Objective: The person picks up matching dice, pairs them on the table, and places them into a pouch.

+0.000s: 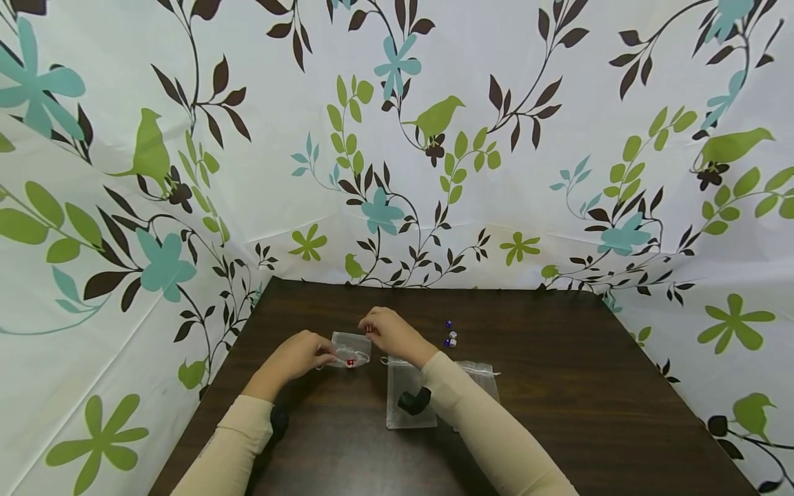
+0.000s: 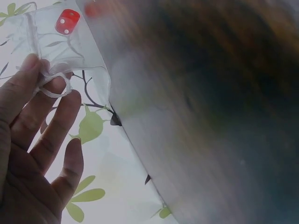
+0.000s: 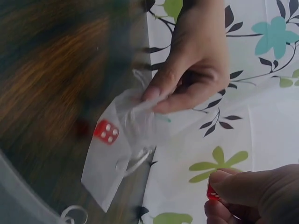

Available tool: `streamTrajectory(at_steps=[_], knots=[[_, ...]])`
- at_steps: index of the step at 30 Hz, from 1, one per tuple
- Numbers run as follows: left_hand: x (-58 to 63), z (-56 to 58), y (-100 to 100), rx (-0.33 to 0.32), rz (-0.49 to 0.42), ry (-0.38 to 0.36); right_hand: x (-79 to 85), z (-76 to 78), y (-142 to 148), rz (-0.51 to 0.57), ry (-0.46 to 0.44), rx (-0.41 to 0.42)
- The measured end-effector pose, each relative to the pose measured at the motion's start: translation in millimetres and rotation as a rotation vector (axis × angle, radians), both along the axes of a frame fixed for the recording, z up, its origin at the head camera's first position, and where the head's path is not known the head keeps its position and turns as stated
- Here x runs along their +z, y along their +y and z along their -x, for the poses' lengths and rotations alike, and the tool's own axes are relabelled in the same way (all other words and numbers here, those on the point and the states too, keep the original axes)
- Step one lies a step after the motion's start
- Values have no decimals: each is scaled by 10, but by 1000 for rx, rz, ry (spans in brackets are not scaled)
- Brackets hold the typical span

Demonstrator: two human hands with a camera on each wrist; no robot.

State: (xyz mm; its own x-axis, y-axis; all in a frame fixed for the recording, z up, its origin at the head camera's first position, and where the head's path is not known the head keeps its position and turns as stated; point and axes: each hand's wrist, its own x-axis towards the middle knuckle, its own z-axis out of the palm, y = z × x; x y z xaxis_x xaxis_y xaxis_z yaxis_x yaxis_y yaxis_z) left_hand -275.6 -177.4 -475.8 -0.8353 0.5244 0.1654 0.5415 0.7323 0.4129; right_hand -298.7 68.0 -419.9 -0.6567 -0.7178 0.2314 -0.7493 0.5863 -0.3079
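Note:
My left hand pinches the mouth of a small sheer white drawstring bag between thumb and fingertips. A red die with white pips shows through or against the bag's mesh. The bag's cord loop hangs by the left fingers. My right hand, to the right of and beyond the bag, pinches another red die between thumb and fingers. That die is apart from the bag and partly covered by the thumb.
Two more sheer drawstring bags lie flat on the dark wooden table: one bag below my right forearm, another bag partly hidden behind it. Several dice sit farther right, including a blue die and a white die. Patterned cloth surrounds the table.

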Motion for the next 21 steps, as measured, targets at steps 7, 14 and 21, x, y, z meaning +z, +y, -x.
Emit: streamTrajectory(at_steps=[7, 14, 21], knots=[[-2, 24, 9, 6, -2, 9, 26, -55, -98, -25, -33, 23], [6, 23, 17, 0, 4, 4, 40, -101, -170, -68, -65, 40], [16, 14, 19, -3, 9, 5, 9, -118, -197, -79, -76, 60]])
